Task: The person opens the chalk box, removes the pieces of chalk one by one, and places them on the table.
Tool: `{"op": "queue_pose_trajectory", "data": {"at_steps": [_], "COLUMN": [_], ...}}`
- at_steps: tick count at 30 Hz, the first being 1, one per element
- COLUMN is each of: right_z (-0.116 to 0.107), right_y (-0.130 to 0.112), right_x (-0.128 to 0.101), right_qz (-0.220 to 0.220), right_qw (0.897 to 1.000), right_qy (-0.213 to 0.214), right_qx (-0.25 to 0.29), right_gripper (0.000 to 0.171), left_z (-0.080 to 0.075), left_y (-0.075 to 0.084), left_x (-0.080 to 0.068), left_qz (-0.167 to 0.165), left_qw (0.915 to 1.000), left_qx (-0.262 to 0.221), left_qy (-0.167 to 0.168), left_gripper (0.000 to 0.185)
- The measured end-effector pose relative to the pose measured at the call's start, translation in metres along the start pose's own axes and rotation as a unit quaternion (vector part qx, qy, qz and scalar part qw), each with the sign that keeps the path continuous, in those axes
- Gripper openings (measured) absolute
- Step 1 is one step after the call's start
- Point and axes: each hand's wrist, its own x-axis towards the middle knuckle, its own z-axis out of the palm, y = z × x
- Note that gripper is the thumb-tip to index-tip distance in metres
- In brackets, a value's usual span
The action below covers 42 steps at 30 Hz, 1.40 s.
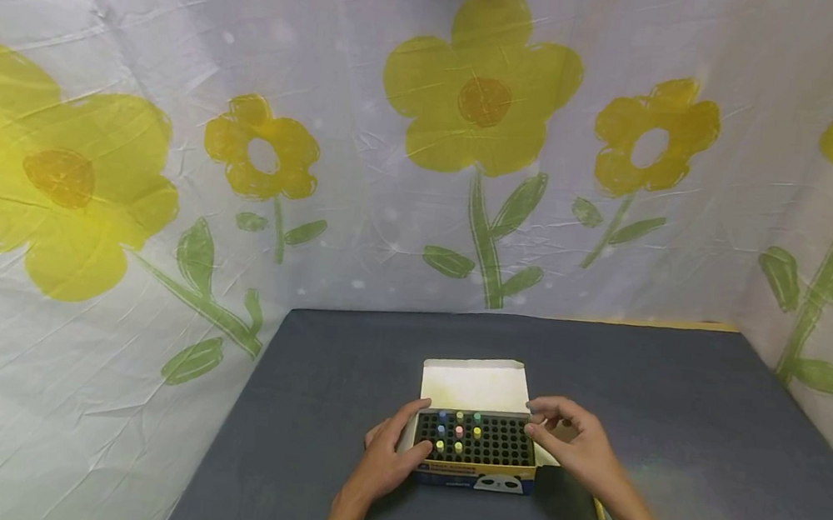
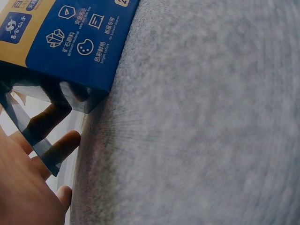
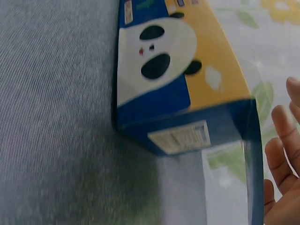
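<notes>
A blue and yellow chalk box [image 1: 474, 476] with a panda face stands on the table, its white lid [image 1: 475, 385] folded back. Inside is a black holder [image 1: 507, 445] full of round holes, with several coloured chalks [image 1: 458, 431] upright in its left part. My left hand [image 1: 388, 456] holds the box's left end, thumb at the front corner and a finger at the back corner. Beside the right end is my right hand [image 1: 580, 443], thumb and index finger apart near the rim. Its other fingers [image 3: 281, 140] are loosely bent behind the side flap [image 3: 253, 173].
A yellow stick [image 1: 599, 509] lies on the dark grey table [image 1: 345, 370], partly behind the right forearm. A side flap [image 2: 35, 136] sticks out from the box's left end. Cloth printed with yellow flowers [image 1: 481, 90] hangs around the table's back and sides.
</notes>
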Motion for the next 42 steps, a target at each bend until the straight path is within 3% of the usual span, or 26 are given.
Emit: {"op": "queue_pose_trajectory", "data": {"at_steps": [9,14,20,42], "right_z": [0.025,0.039,0.051,0.068], "right_y": [-0.007,-0.007,-0.008,-0.013], "right_x": [0.012,0.018,0.022,0.024], "right_qz": [-0.041,-0.055,-0.097,-0.068], "right_qw": [0.998,0.997,0.988,0.974], "right_qy": [-0.047,-0.043,-0.03,-0.017], "right_qx": [0.023,-0.038,-0.116,-0.215], "right_gripper": [0.026,0.024,0.027,0.019], "left_z": [0.0,0.001,0.0,0.001], "left_y": [0.0,0.0,0.0,-0.003], "left_x": [0.0,0.0,0.0,0.001], "left_qz": [0.0,-0.002,-0.001,0.004], "left_qw": [1.0,1.0,1.0,1.0], "left_qx": [0.001,0.002,0.0,-0.005], "left_qy": [0.001,0.001,-0.003,-0.004], "left_gripper": [0.06,0.06,0.06,0.06]}}
